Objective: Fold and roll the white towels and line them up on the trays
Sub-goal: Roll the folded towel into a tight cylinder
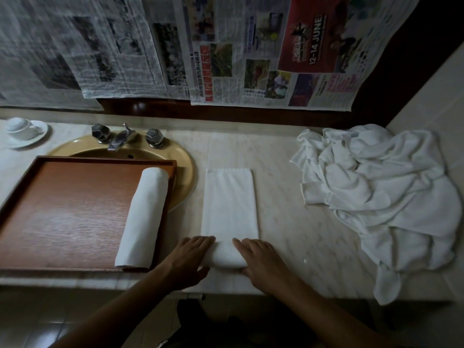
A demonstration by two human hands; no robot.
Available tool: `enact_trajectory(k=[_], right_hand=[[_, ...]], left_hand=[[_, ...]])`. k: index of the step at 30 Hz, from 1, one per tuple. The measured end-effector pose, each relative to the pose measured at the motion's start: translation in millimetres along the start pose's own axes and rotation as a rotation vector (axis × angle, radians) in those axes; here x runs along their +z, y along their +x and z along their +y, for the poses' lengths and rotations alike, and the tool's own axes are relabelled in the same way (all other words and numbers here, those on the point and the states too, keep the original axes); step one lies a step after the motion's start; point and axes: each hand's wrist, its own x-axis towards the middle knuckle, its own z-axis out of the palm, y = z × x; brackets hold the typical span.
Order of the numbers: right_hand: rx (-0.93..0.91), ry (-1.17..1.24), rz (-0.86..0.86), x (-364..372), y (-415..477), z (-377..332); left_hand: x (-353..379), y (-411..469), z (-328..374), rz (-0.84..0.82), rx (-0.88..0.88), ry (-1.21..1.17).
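Pale marble makes up the table, and newspaper sheets hang on the dark wall behind it. A yellow sink with a metal tap is set into the table at the left, and a white cup stands on a saucer at the far left corner. A wooden tray lies across the sink, with one rolled towel lying along its right side.

Just to the right of the tray, a folded towel lies on the table as a long, narrow strip running away from the person. Its near end is wound into a thick roll. The left hand takes the left end of that roll and the right hand the right end. Each grip is narrow: the fingers lie over the top of the roll and the thumb sits against its near side, so the roll is held between them.

A loose pile of towels sits at the table's right end, one corner hanging over the front edge.
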Motion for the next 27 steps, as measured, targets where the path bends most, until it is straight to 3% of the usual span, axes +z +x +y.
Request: enact_trajectory(k=[8, 12, 17, 20, 24, 27], right_hand=[[0.129, 0.203, -0.126, -8, -26, 2], [0.139, 0.375, -0.064, -8, -16, 15], [0.230, 0.345, -0.035, -10, -3, 18], [0.252, 0.275, 0.131, -11, -5, 5], [0.077, 0.048, 0.440, 9, -20, -28], [0.051, -0.048, 0.403, 31, -25, -38]], left_hand=[[3, -30, 13, -0.037, -0.074, -0.246], [-2, -23, 11, -0.010, -0.200, -0.417], [-4, -11, 6, -0.004, -0.323, -0.545], [-3, -3, 5, 0.002, -0.370, -0.568], [-11, 3, 9, -0.006, -0.408, -0.568], [-14, 2, 15, -0.005, -0.434, -0.570]])
